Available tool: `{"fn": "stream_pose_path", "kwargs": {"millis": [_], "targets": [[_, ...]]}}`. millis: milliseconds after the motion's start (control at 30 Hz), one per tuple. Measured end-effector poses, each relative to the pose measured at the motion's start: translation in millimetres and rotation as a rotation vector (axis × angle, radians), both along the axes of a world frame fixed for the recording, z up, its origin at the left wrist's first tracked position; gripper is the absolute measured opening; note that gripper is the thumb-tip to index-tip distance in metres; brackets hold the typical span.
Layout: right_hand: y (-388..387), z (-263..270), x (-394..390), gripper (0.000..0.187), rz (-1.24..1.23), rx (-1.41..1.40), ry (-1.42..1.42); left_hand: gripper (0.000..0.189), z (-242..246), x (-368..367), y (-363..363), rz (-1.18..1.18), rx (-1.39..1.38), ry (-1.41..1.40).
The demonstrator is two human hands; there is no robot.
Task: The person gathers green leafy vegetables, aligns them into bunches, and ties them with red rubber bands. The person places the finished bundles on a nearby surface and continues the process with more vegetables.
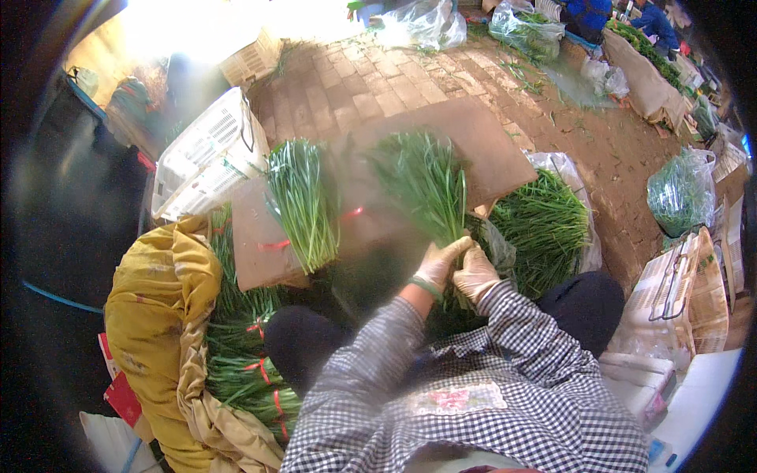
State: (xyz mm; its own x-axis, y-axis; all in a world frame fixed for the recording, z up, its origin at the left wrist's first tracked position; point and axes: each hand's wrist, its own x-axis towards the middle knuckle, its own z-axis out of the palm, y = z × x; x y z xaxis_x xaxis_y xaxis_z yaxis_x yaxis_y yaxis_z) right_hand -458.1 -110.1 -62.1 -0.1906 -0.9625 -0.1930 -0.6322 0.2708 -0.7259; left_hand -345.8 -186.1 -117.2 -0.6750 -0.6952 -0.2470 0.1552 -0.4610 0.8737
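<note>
My left hand [439,265] and my right hand [475,273], both in pale thin gloves, meet around the lower stems of a bunch of long green leaves, likely garlic chives [429,177]. The leaves fan out over a brown board [485,148]. To the left, a second bunch [303,204] lies on the board across a red tie [274,245]. Another red strip [353,212] lies between the two bunches. Loose greens [541,230] rest in a clear plastic bag beside my right knee. Bunches bound with red ties [257,366] are stacked by my left knee.
A yellow cloth [157,284] edges the stack at left. White plastic crates stand at the upper left [204,154] and at the right [662,290]. A bag of greens [680,189] sits on the brick floor [355,77]. People in blue [656,26] are at the upper right.
</note>
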Motion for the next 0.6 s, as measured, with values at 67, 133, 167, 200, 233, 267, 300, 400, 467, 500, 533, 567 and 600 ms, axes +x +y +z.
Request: {"fn": "stream_pose_path", "kwargs": {"millis": [67,133,167,200,233,267,300,400,467,500,533,567,600], "targets": [[7.0,16.8,-8.0,0.096,0.103,0.112,0.191,0.045,7.1,15.1,3.3,-0.03,0.019,0.026],[8.9,35.0,-25.4,0.092,0.144,0.012,0.039,0.041,16.1,32.9,5.5,-0.029,0.34,0.132],[8.1,41.7,-34.0,0.085,0.107,0.005,-0.268,0.038,21.9,39.7,6.4,-0.025,0.58,0.18],[5.5,44.6,-38.1,0.075,0.008,0.052,-0.636,0.037,28.7,44.1,10.5,-0.015,0.571,0.185],[3.9,45.8,-41.6,0.065,-0.134,0.095,-1.033,0.036,36.6,48.3,14.9,0.003,0.541,0.186],[1.0,43.1,-40.7,0.053,-0.176,0.203,-1.211,0.035,45.7,50.6,19.9,0.006,0.506,0.201],[-4.7,38.3,-37.0,0.055,0.018,0.221,-1.278,0.034,55.5,52.3,23.7,-0.022,0.447,0.27],[-24.3,23.6,-20.6,0.055,0.153,0.135,-1.315,0.04,86.4,59.1,36.7,-0.16,0.383,0.055],[-46.7,28.8,-23.3,0.051,0.136,0.189,-1.526,0.047,105.6,60.8,36.6,-0.232,0.346,-0.014],[-57.9,37.2,-25.8,0.045,0.157,0.157,-1.522,0.048,115.4,60.5,28.9,-0.194,0.245,0.02],[-68.6,49.9,-30.1,0.044,0.16,0.162,-1.412,0.049,125.2,59.0,18.7,-0.162,0.17,0.041],[-80.5,65.1,-31.5,0.044,0.208,0.092,-1.322,0.05,135.1,56.2,6.5,-0.128,0.098,0.066],[-89.8,83.7,-35.1,0.042,0.481,-0.184,-0.87,0.054,145.9,50.9,-10.8,-0.009,-0.092,0.062]]}}
